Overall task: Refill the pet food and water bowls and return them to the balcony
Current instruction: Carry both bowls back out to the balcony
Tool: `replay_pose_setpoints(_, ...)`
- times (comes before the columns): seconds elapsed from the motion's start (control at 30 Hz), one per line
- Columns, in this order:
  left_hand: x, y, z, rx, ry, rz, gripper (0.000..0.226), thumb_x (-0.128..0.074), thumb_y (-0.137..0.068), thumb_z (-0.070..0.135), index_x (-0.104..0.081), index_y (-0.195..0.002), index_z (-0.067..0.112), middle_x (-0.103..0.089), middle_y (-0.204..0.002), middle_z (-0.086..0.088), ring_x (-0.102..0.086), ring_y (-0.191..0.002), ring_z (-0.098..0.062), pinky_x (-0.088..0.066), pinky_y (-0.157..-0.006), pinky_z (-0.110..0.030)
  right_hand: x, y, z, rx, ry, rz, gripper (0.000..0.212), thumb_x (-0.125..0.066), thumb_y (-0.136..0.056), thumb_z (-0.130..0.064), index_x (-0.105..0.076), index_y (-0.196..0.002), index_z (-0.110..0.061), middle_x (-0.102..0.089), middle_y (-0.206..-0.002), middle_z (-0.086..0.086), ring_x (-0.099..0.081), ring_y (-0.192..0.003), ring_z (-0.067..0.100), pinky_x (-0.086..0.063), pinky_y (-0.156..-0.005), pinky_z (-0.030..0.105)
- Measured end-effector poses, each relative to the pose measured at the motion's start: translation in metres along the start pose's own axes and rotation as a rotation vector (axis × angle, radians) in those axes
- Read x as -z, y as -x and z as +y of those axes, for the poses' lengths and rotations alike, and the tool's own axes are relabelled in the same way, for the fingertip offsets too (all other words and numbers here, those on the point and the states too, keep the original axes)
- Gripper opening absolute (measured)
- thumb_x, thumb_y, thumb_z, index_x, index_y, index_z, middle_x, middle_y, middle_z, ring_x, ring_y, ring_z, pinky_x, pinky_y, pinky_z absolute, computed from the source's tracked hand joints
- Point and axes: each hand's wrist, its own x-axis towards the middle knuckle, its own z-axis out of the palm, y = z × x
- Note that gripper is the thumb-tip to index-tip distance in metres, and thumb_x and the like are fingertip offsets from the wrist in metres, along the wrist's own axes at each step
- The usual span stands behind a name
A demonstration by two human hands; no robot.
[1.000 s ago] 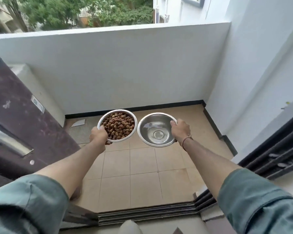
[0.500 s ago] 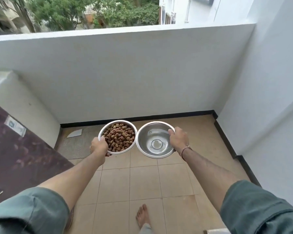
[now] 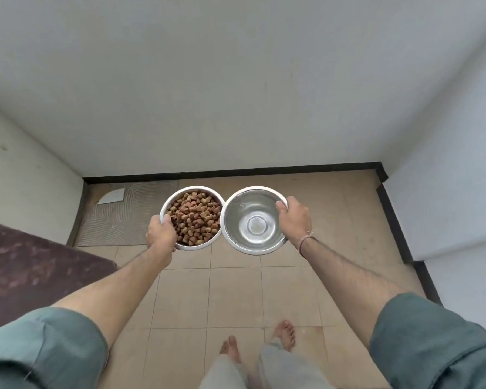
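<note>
The left hand [image 3: 161, 234] grips the near-left rim of the food bowl [image 3: 192, 218], full of kibble; the right hand [image 3: 292, 220] clamps the water bowl [image 3: 253, 220] at its right rim. The rims touch, held over tiled floor [image 3: 233, 296]. White walls [image 3: 236, 94] close three sides. A pale scrap [image 3: 111, 196] lies far left.

Two bowls are sitting side by side in the air above the tiled floor [image 3: 233, 293], rims touching. The food bowl [image 3: 192, 218] is lying to the left, with kibble [image 3: 194, 217] inside it; the water bowl [image 3: 254, 220] is lying to the right. The left hand [image 3: 161, 235] is gripping the food bowl's near-left rim, the right hand [image 3: 292, 220] the water bowl's right rim. Beyond them the balcony wall [image 3: 236, 94] is rising; a mat [image 3: 124, 217] is lying in the far-left corner, and two bare feet [image 3: 285, 334] are standing behind the bowls.
</note>
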Motion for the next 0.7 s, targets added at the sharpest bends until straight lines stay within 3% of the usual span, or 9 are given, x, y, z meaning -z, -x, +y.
replay_pose_setpoints(0.27,-0.09,-0.081,-0.002,0.062,-0.013,0.066,0.029,-0.035,-0.106,0.038,-0.054,-0.114,0.018,-0.06,-0.111,-0.018,-0.059,-0.088,-0.032,-0.045,-0.049,-0.031,-0.046,-0.116,0.04,-0.069,0.03,0.01,0.028,-0.046,-0.106,-0.031,-0.055,-0.102,-0.005,-0.062,-0.092,0.017,-0.05,-0.082,0.03,-0.034,-0.07,0.033)
replay_pose_setpoints(0.33,-0.116,-0.106,-0.007,0.078,-0.014,0.072,0.026,-0.036,-0.105,0.04,-0.053,-0.109,0.022,-0.061,-0.11,-0.018,-0.062,-0.097,-0.037,-0.053,-0.056,-0.038,-0.06,-0.142,0.056,-0.096,0.042,0.008,0.028,-0.046,-0.106,-0.032,-0.055,-0.106,-0.005,-0.061,-0.093,0.015,-0.051,-0.083,0.03,-0.035,-0.071,0.034)
replay_pose_setpoints(0.4,-0.139,-0.126,-0.011,0.075,-0.033,0.063,0.022,-0.036,-0.104,0.042,-0.051,-0.102,0.026,-0.061,-0.105,-0.015,-0.062,-0.102,-0.039,-0.06,-0.074,-0.051,-0.077,-0.166,0.074,-0.119,0.047,0.004,0.028,-0.046,-0.106,-0.032,-0.055,-0.11,-0.006,-0.063,-0.097,0.015,-0.054,-0.087,0.03,-0.04,-0.073,0.035)
replay_pose_setpoints(0.47,-0.166,-0.15,-0.02,0.064,-0.049,0.056,0.02,-0.036,-0.104,0.043,-0.049,-0.1,0.028,-0.06,-0.1,-0.011,-0.062,-0.102,-0.039,-0.059,-0.083,-0.058,-0.096,-0.19,0.093,-0.135,0.051,0.002,0.028,-0.046,-0.107,-0.031,-0.056,-0.114,-0.006,-0.063,-0.099,0.015,-0.056,-0.088,0.03,-0.042,-0.074,0.034)
replay_pose_setpoints(0.7,-0.257,-0.23,-0.06,0.059,-0.054,-0.037,0.018,-0.036,-0.108,0.037,-0.049,-0.11,0.026,-0.06,-0.096,-0.003,-0.064,-0.099,-0.036,-0.055,-0.075,-0.048,-0.168,-0.259,0.168,-0.242,0.055,-0.023,0.026,-0.045,-0.107,-0.034,-0.053,-0.11,-0.009,-0.062,-0.088,0.009,-0.067,-0.078,0.035,-0.06,-0.069,0.047)
